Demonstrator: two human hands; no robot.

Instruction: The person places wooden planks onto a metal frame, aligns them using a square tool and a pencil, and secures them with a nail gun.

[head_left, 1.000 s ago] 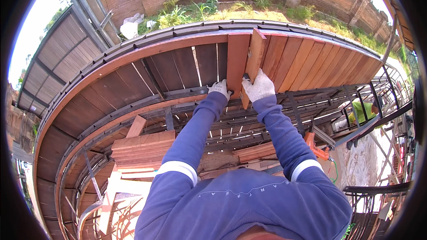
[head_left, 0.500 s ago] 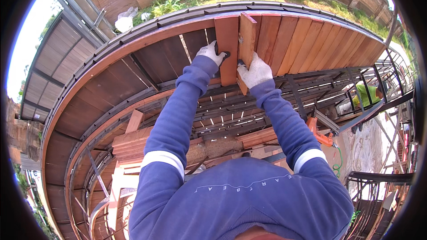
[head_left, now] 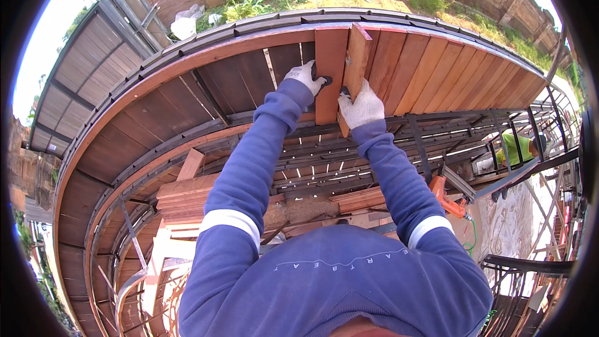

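Note:
Both my hands wear white gloves with dark fingertips. My left hand (head_left: 307, 80) grips the left edge of a flat reddish-brown wooden board (head_left: 330, 72), thumb on top, the other fingers partly hidden. Just right of it, a second wooden plank (head_left: 357, 56) stands on its narrow edge. My right hand (head_left: 364, 107) is closed on the near part of this upright plank, its thumb on the left side. The flat board spans the curved frame from the far rim to the near rail. A row of lighter laid boards (head_left: 430, 72) continues to the right.
Left of the boards, the curved black metal frame (head_left: 209, 97) shows dark panels. A stack of planks (head_left: 184, 196) lies lower left. An orange nail gun (head_left: 444, 200) with a green hose hangs at the right. Farther right is a person in a bright green top (head_left: 515, 150).
The view has shifted slightly, so the boards and hands sit a little farther right and lower. Both hands keep the same holds on the board and the upright plank.

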